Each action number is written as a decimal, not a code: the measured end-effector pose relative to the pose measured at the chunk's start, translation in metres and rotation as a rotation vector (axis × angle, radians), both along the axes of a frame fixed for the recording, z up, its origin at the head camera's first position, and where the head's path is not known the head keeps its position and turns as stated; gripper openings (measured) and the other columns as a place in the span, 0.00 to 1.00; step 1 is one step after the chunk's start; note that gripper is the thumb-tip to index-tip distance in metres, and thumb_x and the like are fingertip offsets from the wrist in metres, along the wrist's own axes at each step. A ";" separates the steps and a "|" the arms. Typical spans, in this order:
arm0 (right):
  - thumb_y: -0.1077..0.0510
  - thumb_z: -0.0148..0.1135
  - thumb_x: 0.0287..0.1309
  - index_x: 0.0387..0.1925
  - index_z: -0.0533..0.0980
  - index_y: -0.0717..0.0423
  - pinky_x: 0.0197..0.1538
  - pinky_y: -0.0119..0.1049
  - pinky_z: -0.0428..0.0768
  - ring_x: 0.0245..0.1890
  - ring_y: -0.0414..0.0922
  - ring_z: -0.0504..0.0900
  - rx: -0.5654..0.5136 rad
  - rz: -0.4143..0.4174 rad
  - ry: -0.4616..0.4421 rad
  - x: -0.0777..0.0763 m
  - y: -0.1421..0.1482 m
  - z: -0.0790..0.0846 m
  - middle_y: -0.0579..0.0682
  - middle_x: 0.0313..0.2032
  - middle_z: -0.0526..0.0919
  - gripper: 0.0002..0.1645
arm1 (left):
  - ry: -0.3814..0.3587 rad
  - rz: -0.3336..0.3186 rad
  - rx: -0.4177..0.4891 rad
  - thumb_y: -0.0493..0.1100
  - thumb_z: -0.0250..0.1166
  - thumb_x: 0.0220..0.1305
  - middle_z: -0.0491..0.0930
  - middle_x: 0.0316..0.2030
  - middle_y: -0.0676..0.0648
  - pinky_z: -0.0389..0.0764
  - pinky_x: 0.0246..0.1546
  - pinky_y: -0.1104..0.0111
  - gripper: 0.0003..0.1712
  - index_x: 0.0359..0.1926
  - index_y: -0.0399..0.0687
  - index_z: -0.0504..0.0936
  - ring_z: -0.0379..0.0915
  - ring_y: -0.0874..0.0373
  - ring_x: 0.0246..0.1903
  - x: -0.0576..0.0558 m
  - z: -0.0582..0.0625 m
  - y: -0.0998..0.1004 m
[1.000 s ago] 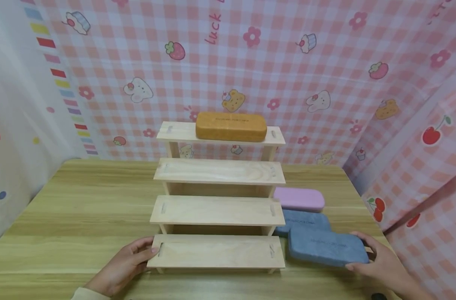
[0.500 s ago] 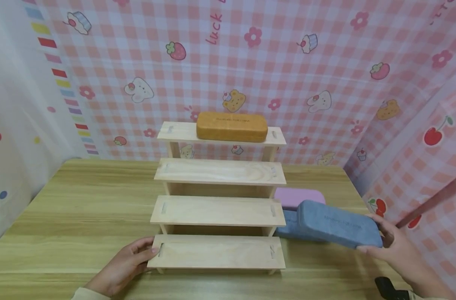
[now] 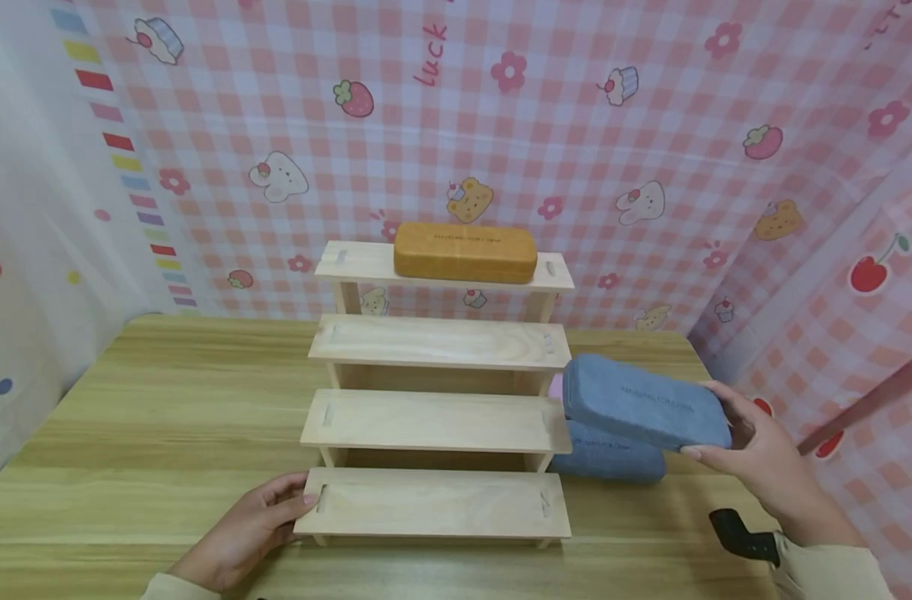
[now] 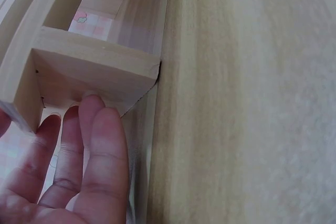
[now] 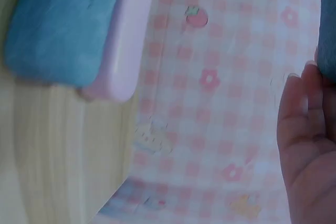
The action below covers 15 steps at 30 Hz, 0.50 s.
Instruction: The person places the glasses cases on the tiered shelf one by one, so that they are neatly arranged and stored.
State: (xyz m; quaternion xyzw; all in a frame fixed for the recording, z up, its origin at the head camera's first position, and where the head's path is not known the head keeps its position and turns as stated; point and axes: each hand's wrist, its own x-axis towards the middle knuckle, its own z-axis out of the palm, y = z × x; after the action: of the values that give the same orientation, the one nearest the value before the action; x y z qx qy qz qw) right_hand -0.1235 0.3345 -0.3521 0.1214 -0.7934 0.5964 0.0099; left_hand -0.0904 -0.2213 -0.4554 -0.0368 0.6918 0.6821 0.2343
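Note:
My right hand [image 3: 764,454] grips the right end of a blue glasses case [image 3: 643,403], holding it tilted in the air at the right of a stepped wooden rack [image 3: 433,422]. Below it a second blue glasses case [image 3: 617,456] lies on the table. A pink glasses case [image 5: 126,45] is mostly hidden behind the held one in the head view. On the rack's top step rests a mustard-yellow glasses case [image 3: 465,253]. At the lowest step's left end, my left hand [image 3: 246,529] holds the edge, thumb on top and fingers below.
The rack stands on a wood-grain table [image 3: 178,417]. Behind the table hangs a pink checked curtain [image 3: 426,150], which also closes off the right side. A black curved piece [image 3: 744,537] sits at my right cuff.
My right hand has lifted the blue glasses case off the table, first right and up, then left toward the rack, now partly covering the pink one. The left hand has stayed put.

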 end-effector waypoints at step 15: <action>0.56 0.71 0.54 0.73 0.54 0.54 0.58 0.17 0.65 0.71 0.59 0.52 0.323 -0.024 -0.015 -0.024 -0.055 0.039 0.58 0.72 0.53 0.50 | -0.009 0.004 0.010 0.44 0.59 0.70 0.75 0.49 0.49 0.79 0.46 0.67 0.40 0.68 0.21 0.51 0.75 0.61 0.45 0.000 -0.001 0.000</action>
State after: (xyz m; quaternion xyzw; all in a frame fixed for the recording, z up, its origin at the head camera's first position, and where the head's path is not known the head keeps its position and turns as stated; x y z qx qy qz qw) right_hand -0.1472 0.2794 -0.3136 0.1075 -0.8803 0.4620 -0.0088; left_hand -0.0906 -0.2215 -0.4559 -0.0399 0.6871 0.6859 0.2364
